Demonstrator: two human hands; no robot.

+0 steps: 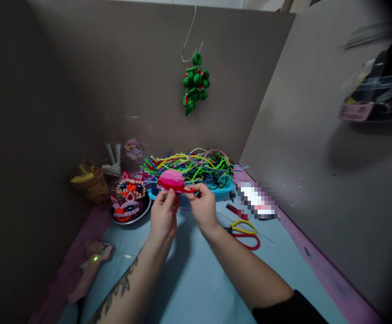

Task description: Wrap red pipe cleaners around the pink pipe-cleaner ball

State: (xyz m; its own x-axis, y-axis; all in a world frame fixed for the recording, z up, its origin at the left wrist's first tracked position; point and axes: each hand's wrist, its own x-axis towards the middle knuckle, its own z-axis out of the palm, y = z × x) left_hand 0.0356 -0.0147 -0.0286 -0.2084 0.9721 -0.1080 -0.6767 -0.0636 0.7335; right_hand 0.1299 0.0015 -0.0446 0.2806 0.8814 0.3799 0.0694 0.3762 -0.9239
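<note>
Between my two hands, raised above the table, is a rounded pink and red piece (171, 180) that looks made of fuzzy pipe cleaners. My left hand (164, 211) grips its lower edge, thumb in front. With thumb and fingers pinched, my right hand (202, 204) holds a red pipe cleaner (188, 190) at the right side of the piece. Right behind them stands a blue tray (224, 191) heaped with many-coloured pipe cleaners (196, 164).
Left of my hands, a dark bowl (133, 220) holds colourful fuzzy animal-like heads (128, 198). A pink glue gun (93, 270) with a green light lies front left. Scissors (246, 234), a red-handled tool (236, 210) and a pixelated object (256, 200) lie right. A green ornament (196, 83) hangs above.
</note>
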